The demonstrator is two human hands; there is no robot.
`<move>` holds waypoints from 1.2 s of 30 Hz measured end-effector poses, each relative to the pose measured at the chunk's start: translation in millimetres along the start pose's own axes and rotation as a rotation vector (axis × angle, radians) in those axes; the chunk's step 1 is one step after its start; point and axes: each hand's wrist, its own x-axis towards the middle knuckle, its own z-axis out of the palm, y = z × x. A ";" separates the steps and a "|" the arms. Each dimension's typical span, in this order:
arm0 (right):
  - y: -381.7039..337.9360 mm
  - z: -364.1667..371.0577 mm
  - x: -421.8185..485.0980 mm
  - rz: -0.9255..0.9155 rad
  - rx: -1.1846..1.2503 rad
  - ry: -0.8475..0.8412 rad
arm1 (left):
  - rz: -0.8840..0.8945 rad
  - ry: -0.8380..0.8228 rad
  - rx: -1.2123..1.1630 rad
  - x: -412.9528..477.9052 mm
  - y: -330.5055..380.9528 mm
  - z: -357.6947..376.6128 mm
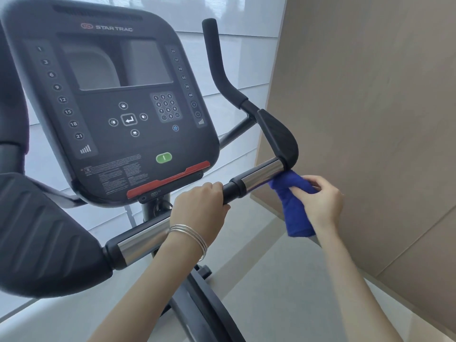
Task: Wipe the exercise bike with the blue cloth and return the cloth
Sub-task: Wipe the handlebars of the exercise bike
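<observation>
Facing the exercise bike in the head view, you have its dark console filling the upper left, with STAR TRAC printed across its top. Just below the console's red lower edge, your left hand is curled round the black middle stretch of the handlebar, fingers wrapped over the top of it. Thin silver bangles circle that wrist.

To the lower right of the console, your right hand grasps the blue cloth, bunched in the fingers. The cloth's upper end touches the chrome section of the bar, at the end where the chrome meets the black elbow pad. Its lower end hangs free below the bar.

Right of the console, above that pad, a black horn grip rises upright. Lower left of the console sits the other elbow pad, with a second chrome section just beside it. Behind the console hangs a pale window blind, and a beige wall stands further to its right.
</observation>
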 end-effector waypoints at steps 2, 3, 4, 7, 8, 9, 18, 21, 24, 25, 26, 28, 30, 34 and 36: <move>-5.2 -23.7 9.1 -0.048 0.069 0.049 | -0.012 -0.017 0.001 2.5 1.1 -0.5; -12.1 -35.2 13.3 -0.096 0.111 0.068 | -0.019 -0.026 0.012 4.0 2.4 -1.2; -21.9 -44.5 17.4 -0.162 0.148 0.074 | -0.024 -0.032 0.032 5.4 4.1 -2.0; -59.1 -47.8 26.8 -0.456 0.138 -0.044 | -0.015 -0.032 0.102 5.6 8.3 -5.9; -69.9 -41.4 30.8 -0.522 0.093 -0.154 | -0.009 -0.027 0.109 4.5 8.0 -7.2; -78.7 -32.6 35.1 -0.541 0.018 -0.299 | -0.002 -0.026 0.108 2.7 6.6 -8.3; -110.2 30.2 43.0 -0.653 -0.517 -0.691 | -0.029 -0.027 0.034 -21.0 -21.8 -13.3; -111.1 50.4 23.4 -0.868 -0.462 -0.604 | -0.046 -0.018 0.036 -23.1 -21.7 -13.3; -98.2 45.2 34.4 -0.797 -0.362 -0.579 | -0.055 -0.016 0.008 -24.2 -23.6 -12.7; -92.2 38.8 45.3 -0.725 -0.361 -0.577 | -0.052 -0.016 -0.006 -24.3 -24.2 -12.8; -86.2 32.1 57.6 -0.655 -0.382 -0.574 | -0.049 -0.016 -0.016 -24.4 -24.3 -13.0; -78.4 22.4 75.9 -0.553 -0.440 -0.584 | -0.049 -0.009 -0.034 -25.2 -23.5 -13.4; -77.6 23.8 78.3 -0.573 -0.505 -0.583 | -0.050 -0.003 -0.037 -25.4 -22.4 -13.9; -85.0 37.7 62.2 -0.702 -0.563 -0.530 | -0.035 -0.023 -0.001 -23.6 -19.6 -13.3; -87.6 43.0 53.0 -0.793 -0.565 -0.524 | -0.031 -0.033 0.012 -23.4 -19.8 -14.3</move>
